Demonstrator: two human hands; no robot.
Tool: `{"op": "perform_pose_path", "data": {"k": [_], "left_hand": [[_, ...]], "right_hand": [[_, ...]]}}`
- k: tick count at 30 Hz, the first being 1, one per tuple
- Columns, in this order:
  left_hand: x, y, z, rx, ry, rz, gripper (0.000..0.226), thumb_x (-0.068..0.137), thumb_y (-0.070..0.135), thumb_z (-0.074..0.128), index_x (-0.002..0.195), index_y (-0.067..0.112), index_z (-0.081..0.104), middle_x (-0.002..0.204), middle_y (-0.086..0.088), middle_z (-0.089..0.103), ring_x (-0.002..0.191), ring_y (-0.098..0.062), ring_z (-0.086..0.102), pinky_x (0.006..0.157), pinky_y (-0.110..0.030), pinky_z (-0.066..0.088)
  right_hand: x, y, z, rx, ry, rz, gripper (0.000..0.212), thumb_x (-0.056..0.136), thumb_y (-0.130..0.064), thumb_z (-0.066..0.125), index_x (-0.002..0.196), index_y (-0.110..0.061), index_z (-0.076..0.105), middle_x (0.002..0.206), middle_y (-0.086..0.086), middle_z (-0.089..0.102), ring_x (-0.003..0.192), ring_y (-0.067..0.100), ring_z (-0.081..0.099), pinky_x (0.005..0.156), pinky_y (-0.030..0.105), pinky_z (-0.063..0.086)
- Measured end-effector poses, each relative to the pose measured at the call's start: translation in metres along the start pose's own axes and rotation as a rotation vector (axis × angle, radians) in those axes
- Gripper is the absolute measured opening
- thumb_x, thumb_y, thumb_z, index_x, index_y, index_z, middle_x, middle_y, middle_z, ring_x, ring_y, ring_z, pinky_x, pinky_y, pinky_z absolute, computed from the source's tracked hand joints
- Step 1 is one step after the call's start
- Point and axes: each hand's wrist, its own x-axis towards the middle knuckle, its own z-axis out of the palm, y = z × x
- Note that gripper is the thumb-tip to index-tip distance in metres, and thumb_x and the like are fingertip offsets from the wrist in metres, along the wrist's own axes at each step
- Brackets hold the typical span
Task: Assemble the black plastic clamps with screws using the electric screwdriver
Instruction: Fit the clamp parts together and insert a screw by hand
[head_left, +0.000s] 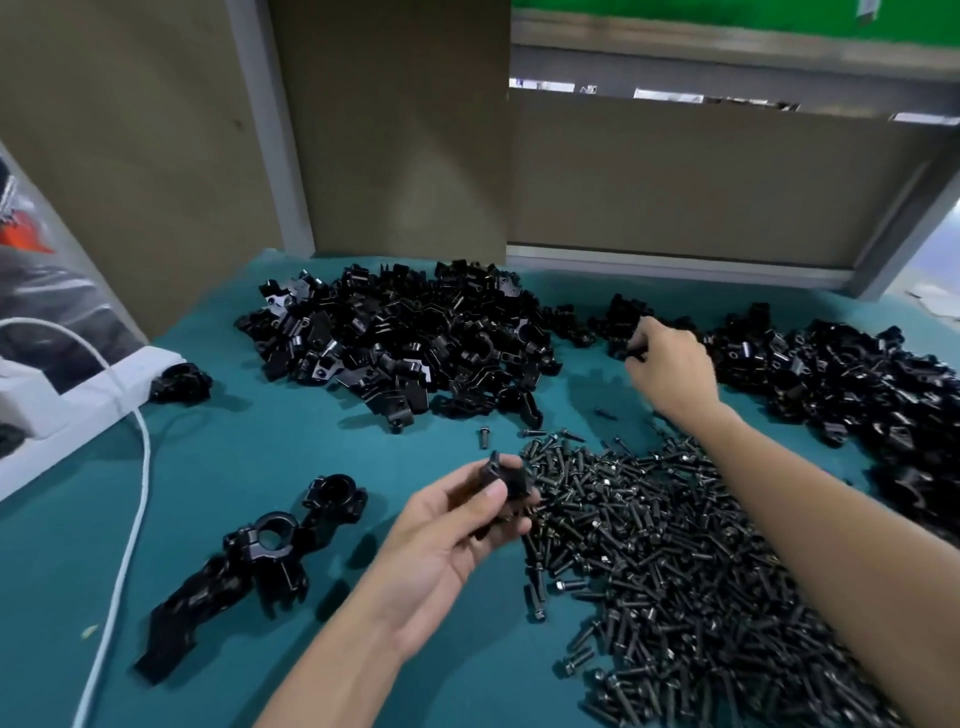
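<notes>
— Fingers first: what do they have?

— The left fingers (485, 496) curl round a black clamp piece (501, 478), with the thumb pressed on its face. The left hand (457, 540) holds it palm-up at the near edge of the screw pile (675, 545). The right fingers (649, 338) are drawn together and seem to pinch a small black part (636, 355) at the edge of a small heap (621, 312) on the far side of the teal mat (260, 467). The right hand (670, 369) is stretched well apart from the left.

— So which step is this?

— Gathering, I judge: one half is in hand and its mate is being picked. Neither hand has a screw, and the electric screwdriver is not in view.

— Where are the other clamps?

— Loose parts lie in a big heap (405, 343) at the back centre and in another heap (857, 384) on the right. A few joined clamps (270, 545) lie at the near left, beside a white cable (143, 457).

— And the next move?

— Probably to bring the two pieces together so their holes line up, then take a screw from the pile beside the left hand. The parts are small and glossy black, so seating them squarely will need care.
</notes>
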Motion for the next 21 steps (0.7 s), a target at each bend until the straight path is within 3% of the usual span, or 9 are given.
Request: {"op": "perform_pose_path", "data": {"k": [3,5,7,10,14,21], "left_hand": [[-0.002,0.000,0.006,0.082,0.099,0.086,0.034,0.076,0.016,0.070,0.109,0.009,0.075,0.111,-0.015,0.073,0.098,-0.023,0.072,0.075,-0.027,0.058],[-0.005,0.000,0.010,0.093,0.147,0.130,0.041,0.075,0.015,0.070,0.116,0.012,0.070,0.105,-0.011,0.075,0.093,-0.024,0.073,0.075,-0.030,0.059],[-0.009,0.000,0.015,0.055,0.153,0.161,0.042,0.073,0.012,0.069,0.115,0.012,0.068,0.101,-0.011,0.076,0.088,-0.024,0.074,0.070,-0.027,0.059],[-0.016,0.000,0.018,-0.020,0.161,0.162,0.040,0.068,0.009,0.071,0.107,0.005,0.068,0.097,-0.010,0.076,0.079,-0.019,0.074,0.067,-0.024,0.058],[-0.021,0.001,0.013,-0.111,0.131,0.172,0.038,0.067,0.005,0.070,0.105,0.005,0.068,0.096,-0.008,0.076,0.085,-0.016,0.073,0.069,-0.022,0.058],[-0.026,0.007,0.012,-0.024,0.105,0.173,0.046,0.055,0.015,0.080,0.098,0.006,0.069,0.092,-0.007,0.076,0.084,-0.018,0.073,0.070,-0.026,0.059]], "right_hand": [[-0.040,-0.047,-0.030,0.339,-0.011,-0.101,0.015,0.083,-0.003,0.066,0.083,-0.013,0.056,0.083,0.009,0.069,0.067,0.032,0.063,0.060,0.040,0.051],[-0.077,-0.082,-0.050,0.475,-0.016,-0.232,0.033,0.079,-0.002,0.070,0.073,-0.027,0.049,0.080,0.000,0.069,0.068,0.017,0.065,0.062,0.028,0.052],[-0.110,-0.112,-0.062,0.549,-0.032,-0.312,0.036,0.076,-0.004,0.071,0.071,-0.031,0.047,0.077,-0.008,0.069,0.070,0.007,0.064,0.063,0.023,0.052],[-0.144,-0.135,-0.065,0.567,-0.003,-0.332,0.025,0.074,-0.004,0.067,0.073,-0.023,0.051,0.075,-0.005,0.069,0.068,0.014,0.064,0.064,0.038,0.053],[-0.164,-0.137,-0.057,0.614,0.081,-0.238,0.015,0.076,0.002,0.067,0.076,-0.007,0.056,0.079,0.003,0.071,0.072,0.022,0.066,0.068,0.044,0.055],[-0.175,-0.136,-0.052,0.662,0.138,-0.189,0.011,0.075,0.005,0.071,0.077,-0.004,0.063,0.080,-0.003,0.072,0.078,0.008,0.066,0.075,0.031,0.055]]}}
